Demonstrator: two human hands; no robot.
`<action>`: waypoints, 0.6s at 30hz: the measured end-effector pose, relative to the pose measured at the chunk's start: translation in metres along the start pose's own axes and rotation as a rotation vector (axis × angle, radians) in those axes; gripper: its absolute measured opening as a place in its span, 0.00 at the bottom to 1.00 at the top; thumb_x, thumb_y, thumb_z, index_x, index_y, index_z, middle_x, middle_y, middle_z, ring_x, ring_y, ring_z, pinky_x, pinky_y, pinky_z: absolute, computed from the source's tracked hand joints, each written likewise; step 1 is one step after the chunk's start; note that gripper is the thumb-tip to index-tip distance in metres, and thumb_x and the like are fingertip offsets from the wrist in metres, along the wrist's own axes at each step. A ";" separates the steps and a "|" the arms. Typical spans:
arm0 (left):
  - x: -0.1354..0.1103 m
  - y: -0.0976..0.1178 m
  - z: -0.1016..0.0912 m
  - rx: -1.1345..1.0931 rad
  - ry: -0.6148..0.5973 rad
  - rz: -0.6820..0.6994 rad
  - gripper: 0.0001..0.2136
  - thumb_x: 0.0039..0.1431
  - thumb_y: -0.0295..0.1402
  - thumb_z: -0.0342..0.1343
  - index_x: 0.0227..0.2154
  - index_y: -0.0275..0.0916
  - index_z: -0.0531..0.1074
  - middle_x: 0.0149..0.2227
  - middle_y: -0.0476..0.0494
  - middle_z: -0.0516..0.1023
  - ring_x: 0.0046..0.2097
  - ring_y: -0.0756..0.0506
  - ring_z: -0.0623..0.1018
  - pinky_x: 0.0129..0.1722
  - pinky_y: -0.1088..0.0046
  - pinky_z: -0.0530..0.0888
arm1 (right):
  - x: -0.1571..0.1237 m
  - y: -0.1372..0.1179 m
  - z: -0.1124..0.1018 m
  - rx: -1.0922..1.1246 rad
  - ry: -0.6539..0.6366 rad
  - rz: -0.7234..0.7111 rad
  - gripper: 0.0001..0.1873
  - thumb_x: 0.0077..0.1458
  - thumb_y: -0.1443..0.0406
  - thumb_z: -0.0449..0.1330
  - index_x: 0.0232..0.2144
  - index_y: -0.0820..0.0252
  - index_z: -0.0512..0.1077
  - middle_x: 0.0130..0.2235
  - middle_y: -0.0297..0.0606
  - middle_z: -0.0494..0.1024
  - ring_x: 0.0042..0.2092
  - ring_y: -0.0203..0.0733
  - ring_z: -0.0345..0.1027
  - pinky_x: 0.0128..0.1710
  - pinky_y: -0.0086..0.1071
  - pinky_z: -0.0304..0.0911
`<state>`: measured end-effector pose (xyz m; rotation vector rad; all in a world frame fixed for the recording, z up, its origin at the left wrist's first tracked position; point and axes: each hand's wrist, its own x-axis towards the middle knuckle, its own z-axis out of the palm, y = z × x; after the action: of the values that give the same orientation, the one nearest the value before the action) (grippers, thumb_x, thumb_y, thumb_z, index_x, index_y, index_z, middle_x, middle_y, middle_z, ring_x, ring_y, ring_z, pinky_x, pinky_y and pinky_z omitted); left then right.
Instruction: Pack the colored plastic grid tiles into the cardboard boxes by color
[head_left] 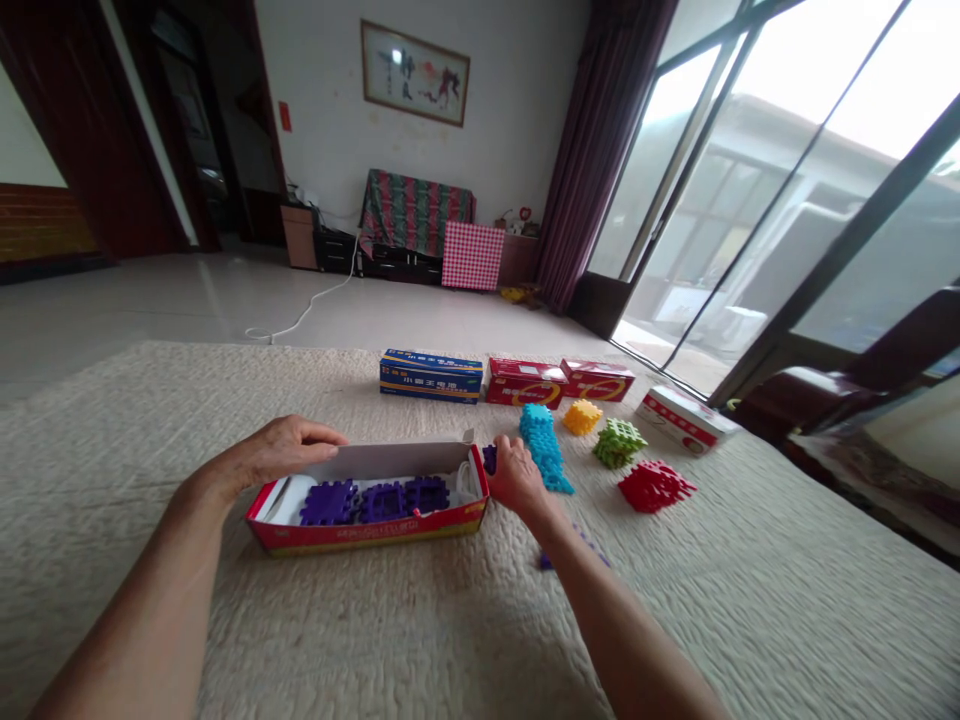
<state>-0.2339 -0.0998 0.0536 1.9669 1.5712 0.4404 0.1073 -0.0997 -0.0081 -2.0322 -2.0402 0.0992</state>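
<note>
A long red open box (pixel 375 535) lies on the bedspread before me, with several purple interlocking plastic pieces (pixel 328 503) inside on white wrapping. At its back left corner is my left hand (pixel 289 447), closed on the box wall with the index finger and thumb reaching along the edge. My right hand (pixel 517 475), just past the box's right end, is closed on a purple interlocking piece (pixel 490 459), partly hidden by the fingers. Another purple piece (pixel 547 561) lies half covered by my right forearm. Close to the right hand stands a blue interlocking stack (pixel 541 440).
Yellow (pixel 582 417), green (pixel 619 443) and red (pixel 656 486) interlocking stacks sit to the right. Behind them are a blue box (pixel 430 378), two red boxes (pixel 525 382) and a white-and-red box (pixel 688 419). The quilted bedspread (pixel 360 640) ends before a tiled floor.
</note>
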 end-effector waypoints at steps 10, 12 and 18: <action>0.003 -0.009 0.002 0.006 0.031 -0.004 0.20 0.49 0.45 0.55 0.42 0.42 0.80 0.41 0.49 0.83 0.43 0.42 0.80 0.44 0.73 0.73 | -0.003 0.018 -0.034 0.118 -0.076 -0.287 0.38 0.42 0.65 0.65 0.56 0.64 0.60 0.56 0.51 0.64 0.57 0.52 0.60 0.55 0.39 0.57; 0.002 -0.010 0.002 0.017 0.025 0.001 0.20 0.50 0.45 0.54 0.43 0.42 0.79 0.41 0.49 0.83 0.43 0.42 0.80 0.43 0.73 0.73 | 0.002 0.025 -0.039 0.150 -0.115 -0.375 0.36 0.43 0.70 0.61 0.56 0.62 0.61 0.59 0.49 0.64 0.59 0.49 0.59 0.58 0.38 0.55; 0.001 -0.012 0.002 0.044 0.008 -0.010 0.19 0.52 0.43 0.53 0.44 0.42 0.79 0.42 0.49 0.83 0.42 0.43 0.80 0.42 0.73 0.73 | 0.012 0.031 -0.040 0.142 -0.184 -0.400 0.28 0.43 0.76 0.55 0.50 0.61 0.68 0.53 0.46 0.72 0.54 0.47 0.66 0.54 0.38 0.59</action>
<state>-0.2421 -0.0970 0.0445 1.9918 1.6070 0.4134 0.1471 -0.0930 0.0246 -1.5483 -2.4325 0.3530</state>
